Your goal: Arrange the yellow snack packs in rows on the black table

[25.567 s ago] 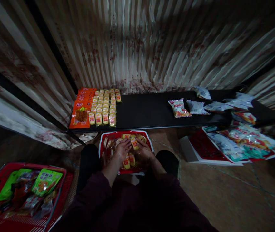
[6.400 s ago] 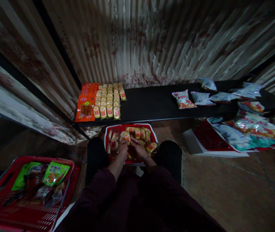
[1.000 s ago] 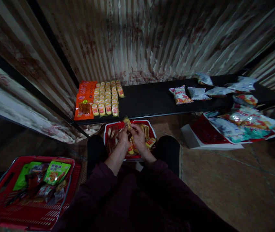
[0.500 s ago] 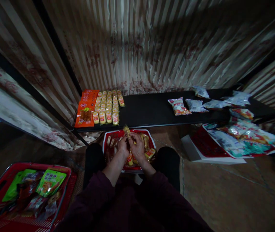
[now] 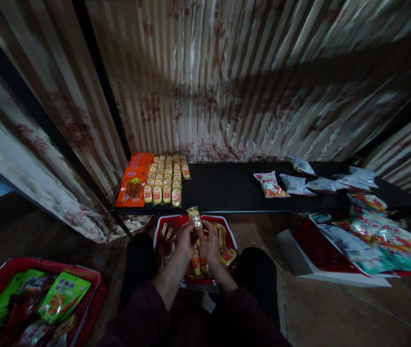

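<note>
Between my knees, over the red basket [image 5: 231, 236], both hands are together on one small wrapped snack cake [image 5: 194, 217]. My left hand [image 5: 185, 241] has its fingers closed on the cake's left side. My right hand [image 5: 208, 241] grips it from the right. The cake's upper end sticks up past my fingertips, its clear wrapper shining. More yellow wrapped cakes [image 5: 228, 258] lie in the basket beneath my hands. Ahead on the black shelf [image 5: 219, 185], rows of the same cakes [image 5: 166, 193] stand beside an orange snack packet [image 5: 136, 185].
White and red snack bags [image 5: 271, 184] lie along the shelf's right part. A red basket heaped with larger bags [image 5: 378, 236] stands at right. At lower left is a red basket with a green pouch [image 5: 64, 296]. A black post [image 5: 100, 86] rises at left, with striped curtain [image 5: 205, 96] behind.
My view has tilted up, so shelf and baskets sit lower in the picture. The cake between my hands has turned more upright and shows more of its wrapper.
</note>
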The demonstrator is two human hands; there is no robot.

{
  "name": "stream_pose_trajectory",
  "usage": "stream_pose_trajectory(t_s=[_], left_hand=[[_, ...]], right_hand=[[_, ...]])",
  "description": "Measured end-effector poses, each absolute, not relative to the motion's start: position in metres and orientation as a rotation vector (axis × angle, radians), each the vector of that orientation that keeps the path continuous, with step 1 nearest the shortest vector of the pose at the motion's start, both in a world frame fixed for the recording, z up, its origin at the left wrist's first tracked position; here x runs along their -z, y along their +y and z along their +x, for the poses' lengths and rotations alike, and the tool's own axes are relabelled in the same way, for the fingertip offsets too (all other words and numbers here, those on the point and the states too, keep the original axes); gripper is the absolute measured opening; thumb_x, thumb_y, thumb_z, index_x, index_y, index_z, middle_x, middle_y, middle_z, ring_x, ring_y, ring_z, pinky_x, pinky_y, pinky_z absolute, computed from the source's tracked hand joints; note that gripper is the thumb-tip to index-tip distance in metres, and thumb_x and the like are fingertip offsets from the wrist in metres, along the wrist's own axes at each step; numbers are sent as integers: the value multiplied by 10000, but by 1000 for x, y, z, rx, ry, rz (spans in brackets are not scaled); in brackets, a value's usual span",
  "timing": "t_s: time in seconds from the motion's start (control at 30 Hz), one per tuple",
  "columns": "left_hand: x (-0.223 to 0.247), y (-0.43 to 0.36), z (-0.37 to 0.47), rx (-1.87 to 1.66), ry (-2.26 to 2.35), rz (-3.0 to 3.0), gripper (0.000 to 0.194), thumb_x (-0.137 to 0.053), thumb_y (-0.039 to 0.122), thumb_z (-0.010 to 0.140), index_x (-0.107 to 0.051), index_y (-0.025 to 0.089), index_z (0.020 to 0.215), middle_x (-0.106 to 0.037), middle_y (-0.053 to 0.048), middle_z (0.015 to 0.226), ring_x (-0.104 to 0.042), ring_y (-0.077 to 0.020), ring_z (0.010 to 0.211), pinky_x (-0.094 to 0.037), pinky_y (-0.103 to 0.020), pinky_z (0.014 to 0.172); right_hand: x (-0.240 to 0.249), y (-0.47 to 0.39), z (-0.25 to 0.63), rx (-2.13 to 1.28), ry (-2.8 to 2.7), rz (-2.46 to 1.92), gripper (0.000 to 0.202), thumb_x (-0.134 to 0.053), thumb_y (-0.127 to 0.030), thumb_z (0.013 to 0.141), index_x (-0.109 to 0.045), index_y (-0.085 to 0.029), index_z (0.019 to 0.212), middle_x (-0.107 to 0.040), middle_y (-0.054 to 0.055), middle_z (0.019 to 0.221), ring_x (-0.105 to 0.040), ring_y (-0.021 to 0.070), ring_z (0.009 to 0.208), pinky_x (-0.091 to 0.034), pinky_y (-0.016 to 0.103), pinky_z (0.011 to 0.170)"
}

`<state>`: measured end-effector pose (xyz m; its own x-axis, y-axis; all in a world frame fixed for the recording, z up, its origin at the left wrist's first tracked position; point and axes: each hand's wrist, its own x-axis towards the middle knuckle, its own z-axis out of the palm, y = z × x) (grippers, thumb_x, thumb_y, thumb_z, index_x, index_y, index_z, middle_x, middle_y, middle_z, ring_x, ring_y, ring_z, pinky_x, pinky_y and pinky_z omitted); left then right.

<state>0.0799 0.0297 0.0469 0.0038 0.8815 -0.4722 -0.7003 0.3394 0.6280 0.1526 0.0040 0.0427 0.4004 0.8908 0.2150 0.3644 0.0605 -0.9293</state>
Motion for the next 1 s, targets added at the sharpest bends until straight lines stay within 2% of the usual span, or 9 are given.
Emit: stream_pose_trajectory(t_s=[0.27, 0.43, 0.63, 0.77, 0.9, 1.0], left_hand=[[-52, 25, 76, -1287, 970, 283, 231, -705, 158, 486, -601, 174, 692, -636, 6, 686, -603, -126, 668, -435, -256, 674], [-60, 22, 77, -1274, 1028, 359, 211, -679, 231, 569, -585, 191, 754, -627, 12, 718, -590, -118, 649, -435, -260, 672], [-69, 24, 77, -1272, 1051, 485, 179, -565, 293, 687, -601, 197, 833, -646, -13, 833, -608, -147, 769, -452, -269, 704], [-72, 27, 78, -1278, 1093, 589, 196, -518, 254, 729, -617, 189, 885, -658, -41, 947, -610, -161, 864, -458, -280, 767], [-68, 34, 78, -1339, 1171, 738, 201, -500, 210, 749, -644, 189, 888, -662, -54, 1031, -589, -171, 978, -432, -304, 893], [-64, 42, 79, -1352, 1203, 806, 242, -492, 143, 732, -648, 185, 911, -661, -54, 1045, -583, -162, 996, -427, -302, 914]], right_hand=[[-42, 6, 151, -529, -1226, -1492, 234, -498, -328, 798, -617, -199, 952, -638, 109, 1012, -581, 250, 952, -451, 456, 889], [-50, 5, 149, -554, -1218, -1492, 267, -477, -369, 821, -622, -197, 964, -638, 111, 1020, -576, 244, 957, -449, 444, 887], [-56, 9, 146, -613, -1177, -1526, 384, -489, -456, 820, -600, -181, 1064, -640, 116, 1043, -585, 236, 940, -447, 414, 875], [-55, 18, 148, -567, -1164, -1572, 448, -506, -491, 790, -619, -146, 1051, -641, 132, 1042, -573, 245, 966, -432, 419, 897], [-55, 28, 150, -604, -1127, -1560, 442, -485, -493, 805, -637, -161, 1052, -653, 121, 1063, -582, 232, 972, -433, 396, 899], [-54, 33, 151, -698, -1074, -1547, 449, -491, -493, 806, -627, -176, 1092, -663, 107, 1086, -593, 230, 992, -433, 389, 914]])
